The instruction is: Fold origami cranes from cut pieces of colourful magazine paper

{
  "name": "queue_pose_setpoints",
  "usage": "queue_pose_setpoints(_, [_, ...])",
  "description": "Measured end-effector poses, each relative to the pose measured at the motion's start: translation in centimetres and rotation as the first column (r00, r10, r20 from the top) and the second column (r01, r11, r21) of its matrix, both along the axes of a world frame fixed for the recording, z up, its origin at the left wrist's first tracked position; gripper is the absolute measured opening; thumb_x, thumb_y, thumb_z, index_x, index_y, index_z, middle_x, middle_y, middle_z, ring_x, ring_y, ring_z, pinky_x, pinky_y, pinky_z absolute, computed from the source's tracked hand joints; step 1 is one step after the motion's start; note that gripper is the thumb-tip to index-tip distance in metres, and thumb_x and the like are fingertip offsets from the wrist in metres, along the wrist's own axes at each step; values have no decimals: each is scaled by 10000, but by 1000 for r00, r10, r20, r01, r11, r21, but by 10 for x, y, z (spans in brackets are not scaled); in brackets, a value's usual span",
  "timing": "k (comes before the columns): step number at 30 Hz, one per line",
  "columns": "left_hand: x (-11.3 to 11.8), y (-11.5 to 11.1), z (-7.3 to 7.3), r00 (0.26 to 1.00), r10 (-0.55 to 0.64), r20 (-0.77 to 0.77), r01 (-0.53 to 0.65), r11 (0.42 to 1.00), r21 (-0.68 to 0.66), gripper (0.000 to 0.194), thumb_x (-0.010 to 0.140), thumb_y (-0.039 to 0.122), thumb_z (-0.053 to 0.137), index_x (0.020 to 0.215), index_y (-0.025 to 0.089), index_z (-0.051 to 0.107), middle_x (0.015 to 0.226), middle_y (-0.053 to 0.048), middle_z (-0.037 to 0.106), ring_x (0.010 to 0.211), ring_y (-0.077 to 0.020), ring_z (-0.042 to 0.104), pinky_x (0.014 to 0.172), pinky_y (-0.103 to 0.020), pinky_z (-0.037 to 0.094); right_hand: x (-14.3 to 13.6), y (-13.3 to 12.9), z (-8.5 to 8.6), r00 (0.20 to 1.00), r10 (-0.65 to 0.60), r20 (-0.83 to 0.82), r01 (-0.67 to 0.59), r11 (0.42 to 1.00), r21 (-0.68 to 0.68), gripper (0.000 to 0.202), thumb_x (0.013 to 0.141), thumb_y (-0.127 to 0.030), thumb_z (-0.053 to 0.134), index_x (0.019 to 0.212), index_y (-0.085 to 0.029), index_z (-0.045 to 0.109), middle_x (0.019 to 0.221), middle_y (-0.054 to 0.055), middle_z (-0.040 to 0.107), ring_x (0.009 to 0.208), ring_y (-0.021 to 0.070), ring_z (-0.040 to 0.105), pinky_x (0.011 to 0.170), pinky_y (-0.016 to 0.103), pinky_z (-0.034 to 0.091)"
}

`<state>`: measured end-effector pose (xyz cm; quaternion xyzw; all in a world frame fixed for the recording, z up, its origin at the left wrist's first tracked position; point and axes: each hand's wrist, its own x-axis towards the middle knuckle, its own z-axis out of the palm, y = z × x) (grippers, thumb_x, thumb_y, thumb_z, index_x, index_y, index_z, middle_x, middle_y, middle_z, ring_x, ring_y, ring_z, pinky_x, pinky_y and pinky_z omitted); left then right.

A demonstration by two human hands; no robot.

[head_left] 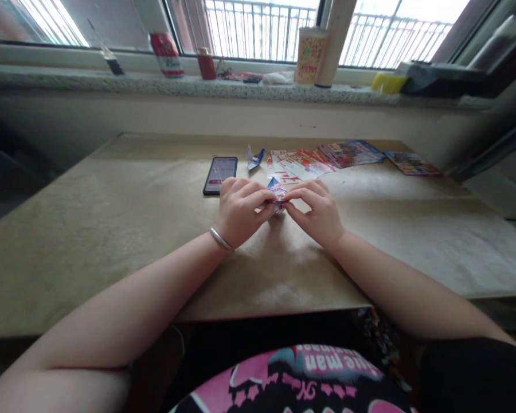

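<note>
A small piece of folded paper (277, 188), blue and white with reddish print, is held just above the table between my two hands. My left hand (244, 209) pinches its left side with thumb and forefinger; a silver bangle circles that wrist. From the other side my right hand (316, 211) pinches it the same way, so the fingertips nearly meet and cover part of the paper. Just beyond my left hand lies a phone (222, 172) with its screen lit. Another folded blue paper shape (255, 158) stands behind, to the phone's right.
Red and white printed sheets (298, 166) and colourful printed booklets (352, 154) lie toward the back right of the table (112, 241). On the windowsill stand a red can (167, 55), a red bottle (206, 64), a patterned paper cup (310, 56) and a yellow object (389, 82).
</note>
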<state>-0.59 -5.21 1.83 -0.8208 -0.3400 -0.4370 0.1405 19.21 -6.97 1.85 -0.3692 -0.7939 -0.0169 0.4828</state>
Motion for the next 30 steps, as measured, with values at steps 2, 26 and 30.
queue_pose_setpoints(2, [0,0,0,1000,-10,7,11,1000,-20,125,880,354,627,814,282,706,792,10,707,817,-192,574,827,-404,349,1,1,-1,1000,-16,4,16,1000,-9,53,870,-259,640,870,-263,694,917,18,709,951,194,620,883,384,483])
queue_pose_setpoints(26, [-5,1,-1,992,5,-125,-3,1000,20,184,932,377,562,836,263,669,819,-4,695,816,-195,571,814,-407,329,4,5,-4,994,-63,84,62,998,16,53,873,-282,644,858,-260,690,913,25,698,935,206,600,883,384,465])
queue_pose_setpoints(30, [-4,3,-4,994,-1,-111,4,1000,30,167,924,365,579,823,262,665,817,2,696,805,-189,571,810,-399,332,4,5,-3,992,-81,92,81,997,6,75,878,-290,639,832,-251,684,899,31,689,923,208,596,860,377,470])
